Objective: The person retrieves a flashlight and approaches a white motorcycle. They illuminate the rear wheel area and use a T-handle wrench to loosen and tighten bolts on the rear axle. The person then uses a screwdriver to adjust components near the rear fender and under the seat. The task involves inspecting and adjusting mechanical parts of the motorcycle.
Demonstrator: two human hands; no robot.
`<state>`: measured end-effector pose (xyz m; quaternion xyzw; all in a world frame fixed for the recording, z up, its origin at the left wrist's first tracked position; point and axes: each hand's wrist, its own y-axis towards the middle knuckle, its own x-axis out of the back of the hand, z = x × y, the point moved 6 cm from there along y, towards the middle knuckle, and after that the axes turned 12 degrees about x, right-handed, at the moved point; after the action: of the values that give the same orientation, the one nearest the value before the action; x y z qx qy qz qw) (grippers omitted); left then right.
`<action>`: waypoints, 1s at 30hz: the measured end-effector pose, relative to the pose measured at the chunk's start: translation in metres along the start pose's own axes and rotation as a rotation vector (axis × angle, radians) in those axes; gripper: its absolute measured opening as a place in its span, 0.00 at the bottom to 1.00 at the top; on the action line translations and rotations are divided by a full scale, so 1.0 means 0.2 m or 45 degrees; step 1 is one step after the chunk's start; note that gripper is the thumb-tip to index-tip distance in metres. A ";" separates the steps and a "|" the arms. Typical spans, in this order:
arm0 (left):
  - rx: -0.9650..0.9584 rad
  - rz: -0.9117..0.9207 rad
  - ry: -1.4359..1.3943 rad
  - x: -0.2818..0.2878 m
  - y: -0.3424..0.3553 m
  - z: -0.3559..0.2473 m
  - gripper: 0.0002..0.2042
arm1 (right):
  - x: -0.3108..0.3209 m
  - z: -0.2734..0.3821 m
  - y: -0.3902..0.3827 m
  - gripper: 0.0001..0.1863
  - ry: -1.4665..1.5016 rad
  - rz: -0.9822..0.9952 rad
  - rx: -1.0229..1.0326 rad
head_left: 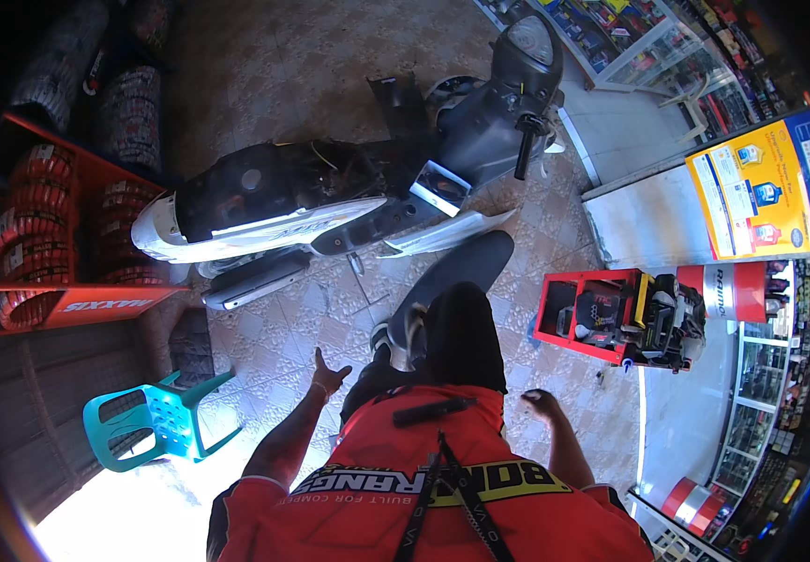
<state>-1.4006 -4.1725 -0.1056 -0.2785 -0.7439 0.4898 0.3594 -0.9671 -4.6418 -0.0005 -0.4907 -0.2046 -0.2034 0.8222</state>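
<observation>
My left hand (328, 377) hangs at my side with thumb and fingers apart, holding nothing. On my other side, my right hand (542, 405) has its fingers curled; a small pale spot shows at the fingertips, too small to name. Ahead of me stands a scooter (264, 183) with its seat off and dark inner parts bare. A small box-like object with a pale top (439, 187) rests at its footboard. On the floor between me and the scooter lie a white body panel (452, 234) and a long black scooter seat (484, 262), partly behind my leg.
A red tool cart (592, 317) loaded with tools stands to the right, near a yellow poster (751, 192) and glass display cases (667, 56). At left are a turquoise plastic chair (170, 426) and an orange tire rack (72, 298). Tiled floor (283, 328) lies around me.
</observation>
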 end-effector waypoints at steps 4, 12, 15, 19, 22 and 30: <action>0.000 -0.017 -0.014 0.04 0.01 0.04 0.62 | 0.23 0.07 0.19 0.16 -0.154 -0.289 0.095; 0.018 -0.046 -0.301 0.15 -0.01 0.14 0.61 | 0.18 0.52 0.58 0.22 -0.198 -0.069 0.257; 0.098 -0.086 -0.307 0.18 -0.01 0.19 0.61 | 0.12 0.79 0.68 0.25 -0.242 -0.009 0.292; 0.130 -0.046 -0.452 0.18 0.01 0.24 0.60 | 0.06 1.15 0.76 0.26 -0.455 0.113 0.497; 0.133 -0.119 -0.468 0.16 0.04 0.27 0.60 | 0.01 1.34 0.82 0.27 -0.479 0.140 0.621; 0.272 -0.108 -0.387 0.03 0.20 0.36 0.58 | -0.18 1.80 1.45 0.27 -0.413 0.320 0.767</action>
<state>-1.4606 -4.1918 -0.1595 -0.1298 -0.7445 0.5869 0.2906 -0.8913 -4.1904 -0.0740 -0.2737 -0.3211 0.0490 0.9053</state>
